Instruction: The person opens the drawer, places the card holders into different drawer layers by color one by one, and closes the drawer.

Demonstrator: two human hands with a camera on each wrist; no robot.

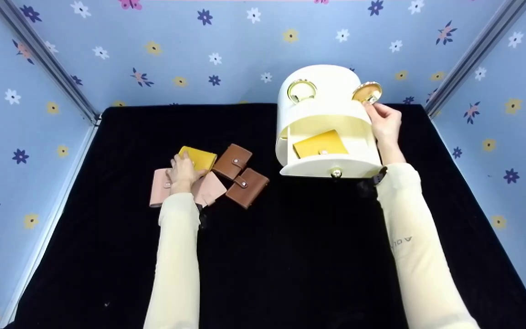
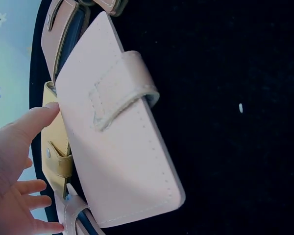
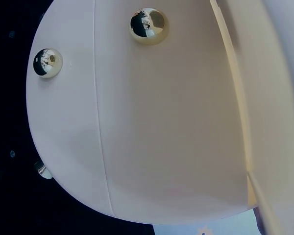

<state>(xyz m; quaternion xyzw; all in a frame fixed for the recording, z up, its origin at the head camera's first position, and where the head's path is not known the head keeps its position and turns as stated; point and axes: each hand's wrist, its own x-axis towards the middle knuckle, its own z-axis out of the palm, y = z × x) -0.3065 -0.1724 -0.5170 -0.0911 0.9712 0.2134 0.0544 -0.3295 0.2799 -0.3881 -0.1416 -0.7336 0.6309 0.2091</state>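
Note:
My left hand (image 1: 183, 171) is over a yellow snap-strap card holder (image 1: 201, 159), its fingers spread and its thumb at the lower edge. In the left wrist view the thumb overlaps that holder's end, and a pink card holder (image 2: 112, 147) lies close in front. Another pink card holder (image 1: 159, 187) sits at the hand's left. On the right, my right hand (image 1: 386, 123) grips the upper right side of a white storage box (image 1: 327, 82), fingers curled below a gold oval piece (image 1: 368, 92). The box's pulled-out drawer (image 1: 306, 167) contains a yellow card holder (image 1: 322, 144).
Two brown card holders (image 1: 232, 161) lie right of the left hand. A second gold ring piece (image 1: 302, 91) is on the box's left. Gold knobs (image 3: 48, 63) stand out from the white surface in the right wrist view. Flowered walls (image 1: 176, 55) border the black cloth (image 1: 267, 256).

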